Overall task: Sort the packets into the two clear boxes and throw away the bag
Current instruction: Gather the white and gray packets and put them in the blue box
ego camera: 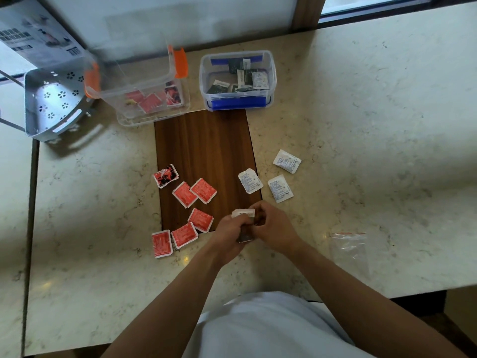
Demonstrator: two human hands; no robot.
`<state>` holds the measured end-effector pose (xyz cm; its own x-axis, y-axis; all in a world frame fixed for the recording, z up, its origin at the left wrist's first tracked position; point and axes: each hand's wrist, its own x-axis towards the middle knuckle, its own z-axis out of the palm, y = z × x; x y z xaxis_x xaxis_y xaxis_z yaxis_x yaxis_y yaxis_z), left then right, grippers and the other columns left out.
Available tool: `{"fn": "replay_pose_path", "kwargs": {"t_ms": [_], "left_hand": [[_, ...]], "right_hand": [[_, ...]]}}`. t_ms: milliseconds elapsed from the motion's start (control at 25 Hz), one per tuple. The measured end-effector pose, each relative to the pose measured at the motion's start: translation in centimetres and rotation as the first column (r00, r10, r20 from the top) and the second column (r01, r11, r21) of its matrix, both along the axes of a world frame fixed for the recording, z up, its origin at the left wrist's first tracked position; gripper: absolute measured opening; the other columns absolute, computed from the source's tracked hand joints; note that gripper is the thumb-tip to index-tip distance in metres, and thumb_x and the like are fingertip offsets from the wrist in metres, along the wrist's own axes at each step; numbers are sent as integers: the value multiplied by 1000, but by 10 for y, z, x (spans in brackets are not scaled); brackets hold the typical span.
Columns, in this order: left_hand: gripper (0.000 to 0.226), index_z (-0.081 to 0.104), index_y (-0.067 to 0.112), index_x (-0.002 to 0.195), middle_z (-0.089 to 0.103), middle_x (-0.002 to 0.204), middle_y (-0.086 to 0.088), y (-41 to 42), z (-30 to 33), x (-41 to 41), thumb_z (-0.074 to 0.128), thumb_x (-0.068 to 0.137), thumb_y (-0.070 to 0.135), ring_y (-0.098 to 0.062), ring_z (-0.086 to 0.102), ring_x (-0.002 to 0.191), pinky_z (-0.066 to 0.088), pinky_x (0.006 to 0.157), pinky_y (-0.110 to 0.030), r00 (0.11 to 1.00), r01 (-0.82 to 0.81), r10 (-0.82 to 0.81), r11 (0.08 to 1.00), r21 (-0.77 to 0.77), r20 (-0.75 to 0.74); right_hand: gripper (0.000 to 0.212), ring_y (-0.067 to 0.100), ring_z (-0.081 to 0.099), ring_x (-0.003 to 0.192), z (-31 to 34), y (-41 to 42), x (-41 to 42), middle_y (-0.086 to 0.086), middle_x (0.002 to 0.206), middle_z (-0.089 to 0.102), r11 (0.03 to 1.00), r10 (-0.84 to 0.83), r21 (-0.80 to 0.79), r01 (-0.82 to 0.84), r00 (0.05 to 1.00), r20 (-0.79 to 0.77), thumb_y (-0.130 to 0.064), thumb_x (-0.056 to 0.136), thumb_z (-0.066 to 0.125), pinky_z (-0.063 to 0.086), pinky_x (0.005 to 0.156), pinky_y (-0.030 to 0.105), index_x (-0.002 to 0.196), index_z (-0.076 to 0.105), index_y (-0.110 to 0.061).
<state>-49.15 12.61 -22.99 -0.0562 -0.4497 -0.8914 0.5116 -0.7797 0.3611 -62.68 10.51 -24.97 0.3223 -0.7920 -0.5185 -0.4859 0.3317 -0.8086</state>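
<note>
Your left hand (233,226) and right hand (271,223) both curl round a small stack of packets (244,213) at the near edge of the worktop (361,125) (blue-latched box (237,81) straight ahead, right hand nearer).

- Two bare forearms, uncovered from elbow to wrist, no sleeves in view.
- Left hand (232,229) and right hand (274,226) bare, without gloves.
- Light, whitish-blue garment (268,329) over the torso, near edge.
</note>
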Motion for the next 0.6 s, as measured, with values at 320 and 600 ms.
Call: {"fn": "replay_pose_path", "kwargs": {"t_ms": [320,600], "left_hand": [[37,61,14,126,61,75,-14,-9,-8,8,44,95,5,-24,58,62,53,62,-37,999,18,-19,999,32,40],[45,67,16,119,69,93,-20,-5,-8,16,38,94,-8,-31,71,76,60,79,-48,996,68,-64,996,-62,64]], "right_hand": [[60,27,50,108,-25,-50,-26,15,123,49,924,-285,-376,64,773,-567,-45,86,70,48,90,35,133,49,-14],[49,21,60,99,-17,-63,-19,7,111,62,979,-196,-127,157,894,-403,-13,80,78,47,71,25,122,52,-13]]}}
